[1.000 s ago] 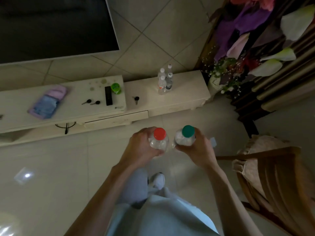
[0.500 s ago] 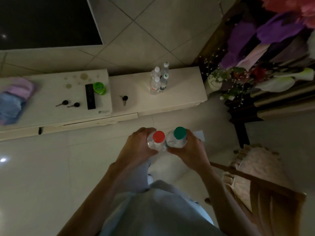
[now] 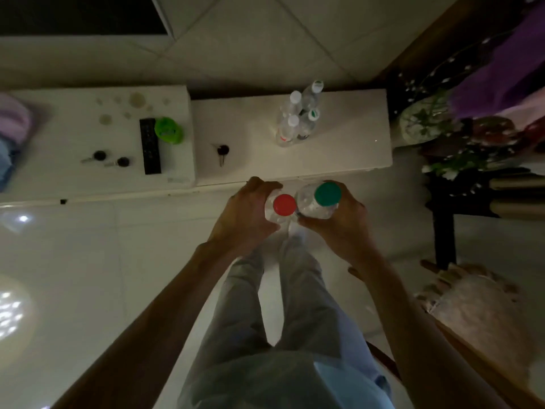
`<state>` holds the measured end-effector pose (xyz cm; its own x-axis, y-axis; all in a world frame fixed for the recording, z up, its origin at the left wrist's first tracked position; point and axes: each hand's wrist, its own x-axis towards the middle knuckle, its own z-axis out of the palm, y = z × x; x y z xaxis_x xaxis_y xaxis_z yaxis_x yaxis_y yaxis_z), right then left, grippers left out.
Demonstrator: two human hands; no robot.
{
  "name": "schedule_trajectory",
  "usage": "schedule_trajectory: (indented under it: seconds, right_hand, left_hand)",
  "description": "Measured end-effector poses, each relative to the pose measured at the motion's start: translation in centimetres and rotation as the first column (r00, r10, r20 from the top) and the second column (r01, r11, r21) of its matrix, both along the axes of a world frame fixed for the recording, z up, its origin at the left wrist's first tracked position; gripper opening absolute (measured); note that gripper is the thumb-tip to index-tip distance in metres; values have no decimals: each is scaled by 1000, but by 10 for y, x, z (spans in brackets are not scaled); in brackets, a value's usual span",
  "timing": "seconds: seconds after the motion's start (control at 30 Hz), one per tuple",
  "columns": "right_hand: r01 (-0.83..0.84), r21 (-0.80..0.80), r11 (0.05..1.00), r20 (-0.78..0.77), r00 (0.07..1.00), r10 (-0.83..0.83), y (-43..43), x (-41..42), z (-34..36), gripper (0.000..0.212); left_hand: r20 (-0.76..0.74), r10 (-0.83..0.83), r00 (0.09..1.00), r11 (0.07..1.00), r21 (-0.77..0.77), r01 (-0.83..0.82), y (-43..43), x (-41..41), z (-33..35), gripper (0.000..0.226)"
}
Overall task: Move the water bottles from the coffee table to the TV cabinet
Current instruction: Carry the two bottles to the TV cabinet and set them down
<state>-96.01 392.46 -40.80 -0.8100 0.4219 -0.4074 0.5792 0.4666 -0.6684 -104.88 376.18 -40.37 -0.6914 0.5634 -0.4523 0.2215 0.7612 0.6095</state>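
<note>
TV cabinet [image 3: 250, 128] edge lies just beyond red-capped bottle [image 3: 284, 205] and green-capped bottle [image 3: 327, 194].

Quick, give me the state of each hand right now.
Left hand: grips the red-capped bottle.
Right hand: grips the green-capped bottle.

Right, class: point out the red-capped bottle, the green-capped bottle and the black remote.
red-capped bottle [image 3: 284, 204]: head view, on its cap.
green-capped bottle [image 3: 327, 194]: head view, on its cap.
black remote [image 3: 151, 146]: head view, middle of its body.
</note>
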Motion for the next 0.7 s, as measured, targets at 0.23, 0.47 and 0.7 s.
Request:
schedule_trajectory:
  seconds: [0.23, 0.47, 0.7]
  right_hand:
    - [-113, -68, 991, 108, 987, 120, 36, -12, -112, 63]
    - [-127, -36, 991, 123, 984, 130, 93, -36, -216, 66]
    - [-1, 91, 996, 19, 1000, -1, 132, -75, -288, 74]
  left_hand:
    - [110, 66, 992, 995, -80, -57, 35, 0, -98, 64]
    - [130, 96, 987, 988, -131, -79, 84, -21, -203, 65]
    - [-72, 252, 965, 966, -34, -255, 136, -47, -290, 73]
